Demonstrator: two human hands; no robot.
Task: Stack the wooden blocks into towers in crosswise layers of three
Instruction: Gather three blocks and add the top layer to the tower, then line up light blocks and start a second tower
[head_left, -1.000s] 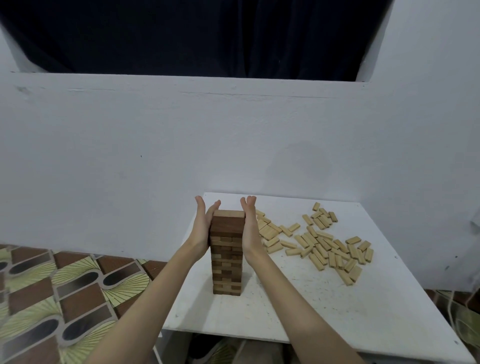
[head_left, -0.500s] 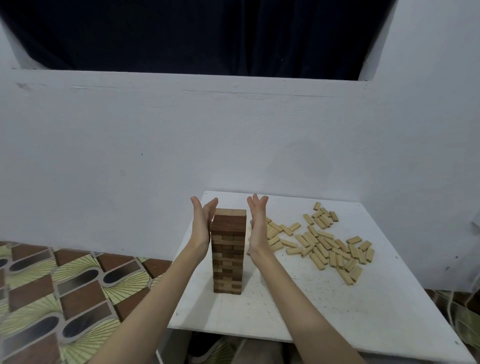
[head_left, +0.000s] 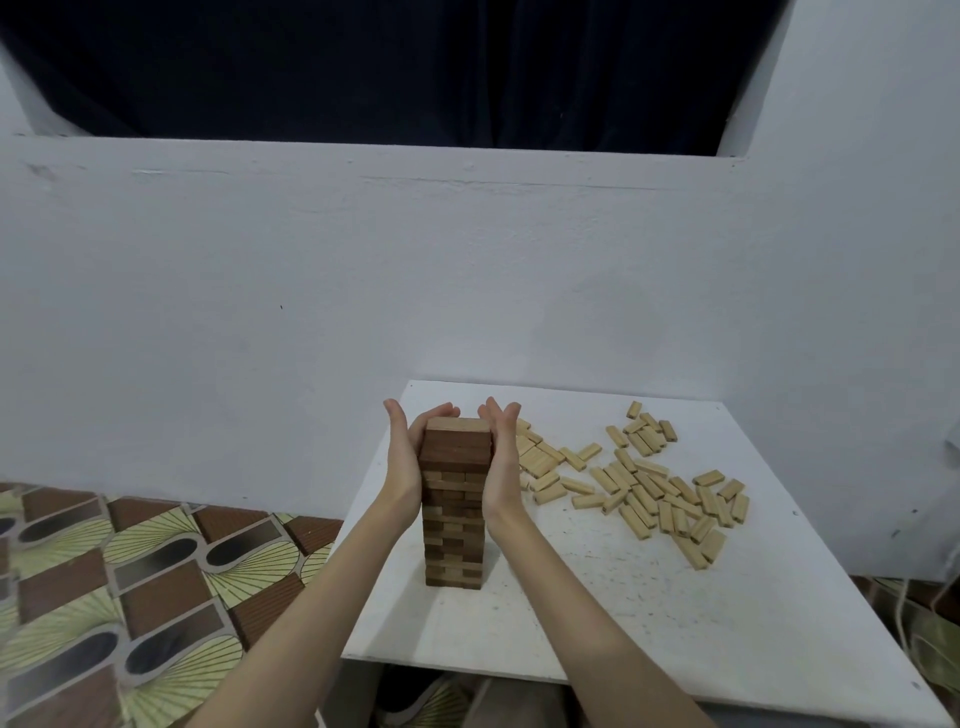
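Risk: uneven squeeze from either side could have skewed or toppled the tower (head_left: 455, 499).
Hands: left hand (head_left: 404, 457) and right hand (head_left: 501, 457) lay flat-fingered against the upper layers (apart, tower between).
Tower: tall, brown, crosswise layers, centre of frame on table (head_left: 597, 613).
Loose blocks (head_left: 644, 483): pale, scattered to its right.

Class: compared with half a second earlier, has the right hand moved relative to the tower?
Yes. The right hand has closed leftward onto the tower, its palm now against the tower's top layers.
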